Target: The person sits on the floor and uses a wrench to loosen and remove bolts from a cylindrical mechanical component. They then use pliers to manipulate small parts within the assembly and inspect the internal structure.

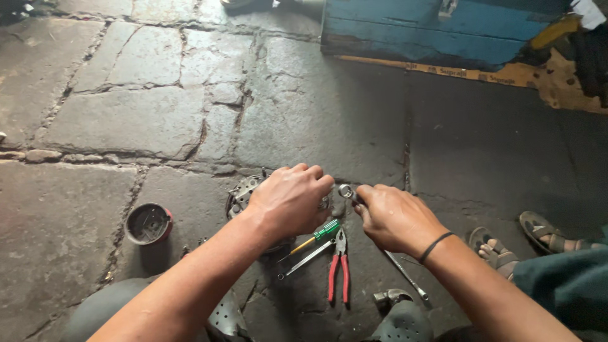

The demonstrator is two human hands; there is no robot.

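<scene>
Overhead, head view: left hand [290, 199] clamped down over round metal part [244, 193]; right hand [394, 218] gripping socket wrench [347, 191], socket just beside left fingertips. Fastener-turning step, seemingly. Screwdriver [320, 233], pliers [340, 266] below hands. Next: steady seating of socket.

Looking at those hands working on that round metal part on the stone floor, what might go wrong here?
The left hand presses on the round metal part while the right hand holds a socket wrench beside it; if the wrench slips, knuckles may hit metal or stone. The pliers and green-handled screwdriver lie loose just under the wrists and might get knocked aside.
</scene>
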